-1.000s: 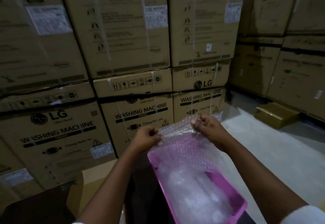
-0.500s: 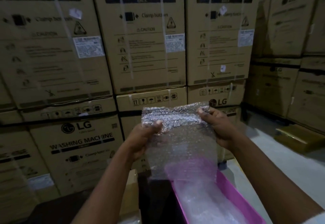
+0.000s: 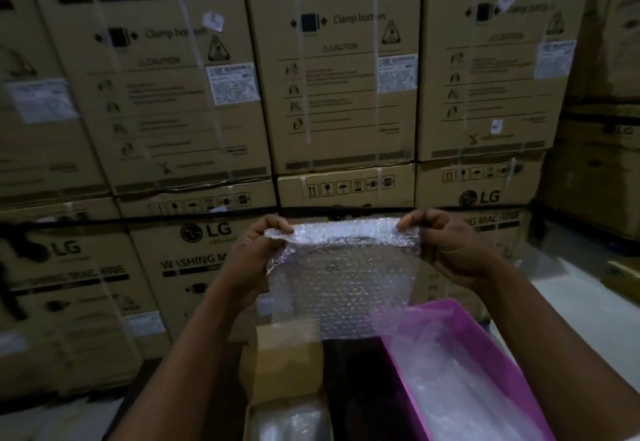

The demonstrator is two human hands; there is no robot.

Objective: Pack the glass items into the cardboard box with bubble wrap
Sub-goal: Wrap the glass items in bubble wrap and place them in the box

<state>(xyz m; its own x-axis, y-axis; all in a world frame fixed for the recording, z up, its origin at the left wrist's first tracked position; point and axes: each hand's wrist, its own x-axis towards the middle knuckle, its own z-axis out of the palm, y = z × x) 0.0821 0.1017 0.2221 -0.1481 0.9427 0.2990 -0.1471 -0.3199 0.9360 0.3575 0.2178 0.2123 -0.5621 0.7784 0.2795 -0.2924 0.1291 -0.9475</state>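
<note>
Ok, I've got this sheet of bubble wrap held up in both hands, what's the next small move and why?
Probably lower the bubble wrap toward the open box at lower left. Both the left hand and right hand pinch its top edge, so it hangs spread above the pink tray, clear of everything, ready to line the box or wrap an item.

Bubble wrap (image 3: 343,278) higher, clear of tray.
</note>
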